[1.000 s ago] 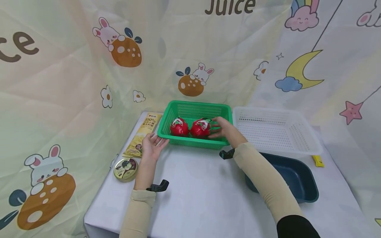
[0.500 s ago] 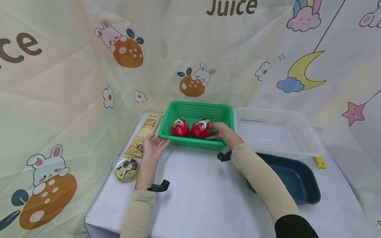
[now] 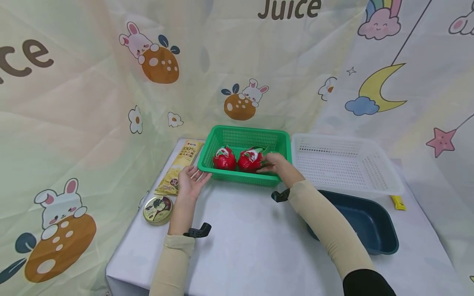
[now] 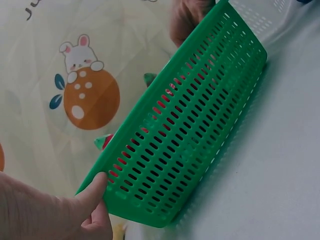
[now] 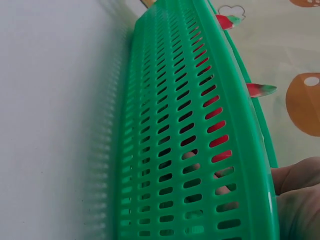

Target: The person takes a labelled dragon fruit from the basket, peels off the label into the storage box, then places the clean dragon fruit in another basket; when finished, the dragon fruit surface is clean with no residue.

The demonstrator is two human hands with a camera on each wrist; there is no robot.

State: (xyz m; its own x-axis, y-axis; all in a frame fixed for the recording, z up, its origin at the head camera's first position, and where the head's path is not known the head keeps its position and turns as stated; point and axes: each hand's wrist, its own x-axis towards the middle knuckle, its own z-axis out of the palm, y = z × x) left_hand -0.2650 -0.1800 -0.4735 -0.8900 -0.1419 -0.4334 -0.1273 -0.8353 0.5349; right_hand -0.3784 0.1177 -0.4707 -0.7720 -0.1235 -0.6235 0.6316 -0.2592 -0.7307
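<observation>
Two red dragon fruits with green tips and labels lie in the green basket (image 3: pixel 237 177). My right hand (image 3: pixel 277 166) reaches over its front rim, thumb and fingers curled against the right dragon fruit (image 3: pixel 249 160). To its left is the other dragon fruit (image 3: pixel 224 158). In the right wrist view, fingers (image 5: pixel 227 204) show through the basket's slots close below the red skin. My left hand (image 3: pixel 190 181), palm up with relaxed fingers, touches the basket's front left corner. The left wrist view has that hand's fingertip (image 4: pixel 100 182) against the slotted wall.
Left of the basket lies a yellow food packet (image 3: pixel 181 164), with a round tin (image 3: pixel 158 210) nearer me. A white basket (image 3: pixel 344 164) stands at right. Before it sits a dark blue basin (image 3: pixel 374 226); a small yellow packet (image 3: pixel 398 202) shows beside the white basket.
My right hand has moved slightly left, from beside the right dragon fruit to close against it, its fingers more curled. The left hand stays at the basket's corner.
</observation>
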